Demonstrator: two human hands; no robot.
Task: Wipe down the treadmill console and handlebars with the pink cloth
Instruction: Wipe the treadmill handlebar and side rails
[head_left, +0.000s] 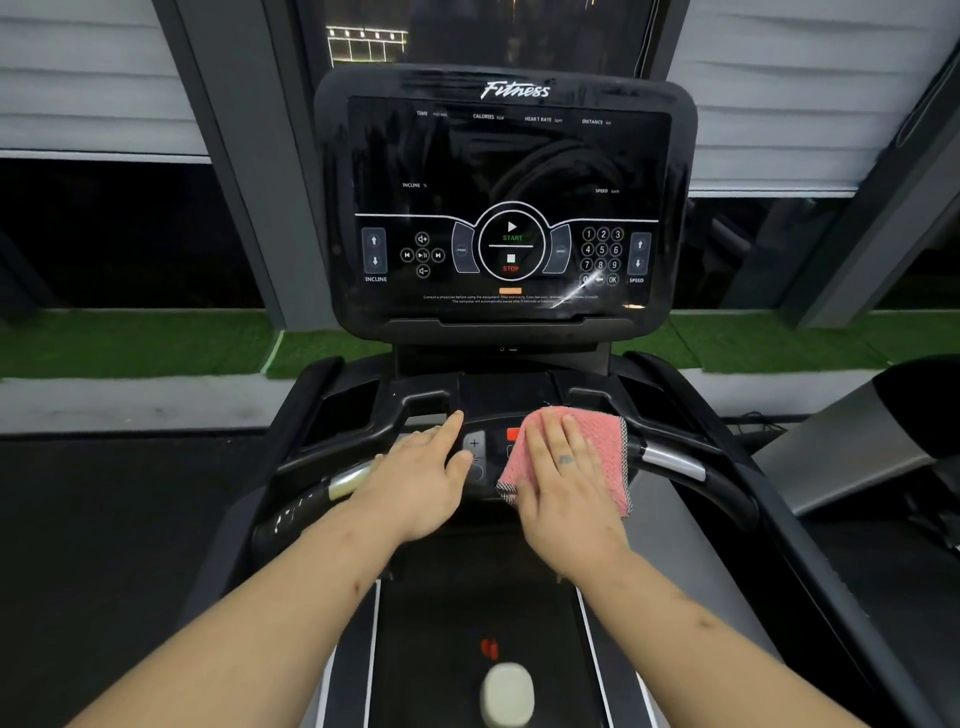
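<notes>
Pink cloth (602, 441) lies on the button panel (475, 445), pressed flat under the right hand (561, 483), fingers straight. The left hand (421, 478) rests open alongside, holding nothing. Panel wiping seems in hand; next likely a firm sweep outward along the right handlebar (675, 463).

Dim indoor light; glare streak on console screen (569, 293); wide-angle edge distortion.

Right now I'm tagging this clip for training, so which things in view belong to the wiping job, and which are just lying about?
In the job: folded pink knit cloth under the flat right hand; left hand beside it; black treadmill console; black handlebars with silver grips.
Lying about: pale oval object and small red item on the belt; green turf strip.
</notes>
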